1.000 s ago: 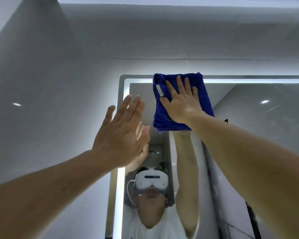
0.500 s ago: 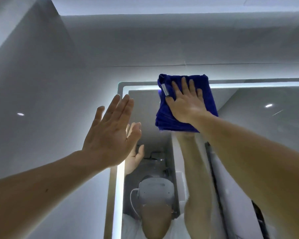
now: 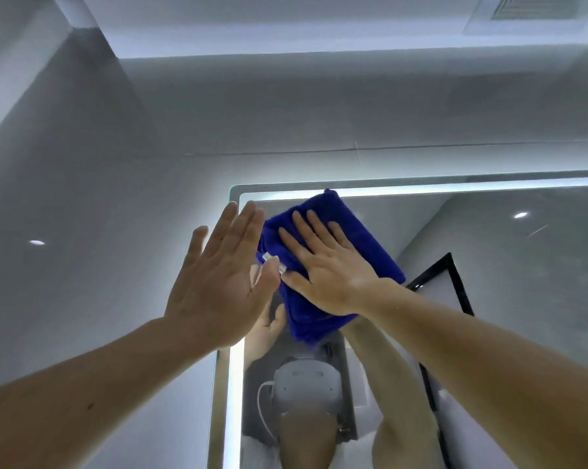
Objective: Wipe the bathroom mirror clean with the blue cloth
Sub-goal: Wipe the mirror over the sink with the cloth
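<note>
Your right hand (image 3: 326, 269) pressed the folded blue cloth (image 3: 367, 242) beneath straight, slightly spread fingers against the mirror (image 3: 489, 272); your left hand (image 3: 218, 286), fingers straight and together, stood raised just beside them.

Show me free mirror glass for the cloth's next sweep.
Free: rectangular mirror glass right of the folded blue cloth, under the lit top strip; also below the cloth, beside the lit left strip. Crowded: top-left corner, where right hand, left hand and cloth meet.

Dim grey room; mirror edge strip (image 3: 455, 189) glows; slight blur
</note>
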### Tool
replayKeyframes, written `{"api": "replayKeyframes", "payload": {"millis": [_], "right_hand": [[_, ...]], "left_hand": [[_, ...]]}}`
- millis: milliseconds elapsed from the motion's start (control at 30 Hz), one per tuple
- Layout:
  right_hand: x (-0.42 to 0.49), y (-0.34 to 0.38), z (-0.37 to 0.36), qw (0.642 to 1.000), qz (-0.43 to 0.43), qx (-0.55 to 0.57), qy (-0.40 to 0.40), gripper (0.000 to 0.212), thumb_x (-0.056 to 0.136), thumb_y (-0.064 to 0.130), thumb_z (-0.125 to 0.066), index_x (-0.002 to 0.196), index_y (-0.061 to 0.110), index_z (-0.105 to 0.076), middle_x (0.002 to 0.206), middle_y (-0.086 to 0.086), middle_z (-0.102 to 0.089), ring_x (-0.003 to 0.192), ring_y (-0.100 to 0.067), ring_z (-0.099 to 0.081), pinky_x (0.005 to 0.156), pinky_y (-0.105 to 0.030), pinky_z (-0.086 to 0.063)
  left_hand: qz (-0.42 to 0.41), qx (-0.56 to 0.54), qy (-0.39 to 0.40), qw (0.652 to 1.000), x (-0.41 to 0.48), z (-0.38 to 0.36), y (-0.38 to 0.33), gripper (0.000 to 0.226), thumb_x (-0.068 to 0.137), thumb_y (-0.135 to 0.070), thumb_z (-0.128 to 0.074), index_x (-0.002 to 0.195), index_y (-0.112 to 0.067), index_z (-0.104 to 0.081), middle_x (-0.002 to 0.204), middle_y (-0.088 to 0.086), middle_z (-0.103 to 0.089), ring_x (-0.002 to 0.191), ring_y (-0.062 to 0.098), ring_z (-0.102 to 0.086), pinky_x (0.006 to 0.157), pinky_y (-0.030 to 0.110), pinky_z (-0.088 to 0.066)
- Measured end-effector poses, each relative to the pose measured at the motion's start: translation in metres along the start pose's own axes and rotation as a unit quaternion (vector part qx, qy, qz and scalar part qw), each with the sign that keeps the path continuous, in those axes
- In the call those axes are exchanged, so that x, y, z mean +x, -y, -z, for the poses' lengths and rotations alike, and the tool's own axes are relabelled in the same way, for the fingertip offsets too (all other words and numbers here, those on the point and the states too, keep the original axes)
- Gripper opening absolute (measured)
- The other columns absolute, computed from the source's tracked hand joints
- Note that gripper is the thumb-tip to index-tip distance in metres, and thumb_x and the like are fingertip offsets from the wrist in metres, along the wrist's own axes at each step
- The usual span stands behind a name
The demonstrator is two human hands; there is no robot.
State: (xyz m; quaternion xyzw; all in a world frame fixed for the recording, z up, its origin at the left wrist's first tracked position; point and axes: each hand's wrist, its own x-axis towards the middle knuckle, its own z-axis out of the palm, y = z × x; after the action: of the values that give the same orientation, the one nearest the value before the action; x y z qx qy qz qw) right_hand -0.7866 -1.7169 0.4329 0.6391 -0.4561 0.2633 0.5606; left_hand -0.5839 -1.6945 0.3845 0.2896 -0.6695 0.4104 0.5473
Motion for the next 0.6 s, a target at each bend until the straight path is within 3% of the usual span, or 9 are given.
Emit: {"api": "replayKeyframes", "payload": {"millis": [100, 267, 367, 600], "right_hand": [[-0.022, -0.028, 0.007, 0.998, 0.049, -0.015, 0.032, 0.062, 0.093, 0.065, 0.0, 0.145, 0.043, 0.024, 0.152, 0.018, 0.035, 0.143, -0.007, 0.033, 0.113, -0.031, 0.025], [0.031, -0.082, 0.038, 0.985, -0.166, 0.018, 0.041, 0.066, 0.101, 0.059, -0.016, 0.154, 0.034, 0.015, 0.161, 0.001, 0.025, 0.148, -0.021, 0.023, 0.118, -0.044, 0.012], [0.06, -0.078, 0.039, 0.974, -0.216, 0.028, 0.063, 0.073, 0.097, 0.066, -0.018, 0.153, 0.035, 0.017, 0.161, -0.004, 0.027, 0.147, -0.029, 0.025, 0.117, -0.05, 0.013], [0.007, -0.026, 0.004, 0.996, -0.081, -0.033, -0.027, 0.069, 0.093, 0.071, -0.009, 0.151, 0.043, 0.017, 0.163, 0.001, 0.02, 0.149, -0.025, 0.021, 0.113, -0.043, 0.02]], "left_hand": [[-0.002, 0.005, 0.008, 1.0, 0.001, 0.003, -0.003, 0.073, 0.09, -0.06, 0.004, 0.155, -0.027, 0.01, 0.153, -0.019, 0.024, 0.144, -0.001, 0.025, 0.116, 0.028, 0.016], [-0.012, 0.019, 0.003, 1.0, 0.01, 0.016, 0.004, 0.074, 0.09, -0.062, 0.005, 0.155, -0.029, 0.01, 0.16, -0.015, 0.02, 0.143, 0.0, 0.026, 0.119, 0.032, 0.015], [-0.011, 0.031, -0.006, 0.999, 0.012, 0.019, 0.008, 0.074, 0.089, -0.063, 0.004, 0.155, -0.03, 0.009, 0.16, -0.016, 0.019, 0.144, 0.0, 0.025, 0.116, 0.03, 0.019], [0.01, 0.014, 0.008, 1.0, -0.007, 0.006, 0.003, 0.072, 0.092, -0.06, 0.0, 0.156, -0.027, 0.006, 0.162, -0.013, 0.014, 0.146, 0.002, 0.021, 0.118, 0.032, 0.014]]}}
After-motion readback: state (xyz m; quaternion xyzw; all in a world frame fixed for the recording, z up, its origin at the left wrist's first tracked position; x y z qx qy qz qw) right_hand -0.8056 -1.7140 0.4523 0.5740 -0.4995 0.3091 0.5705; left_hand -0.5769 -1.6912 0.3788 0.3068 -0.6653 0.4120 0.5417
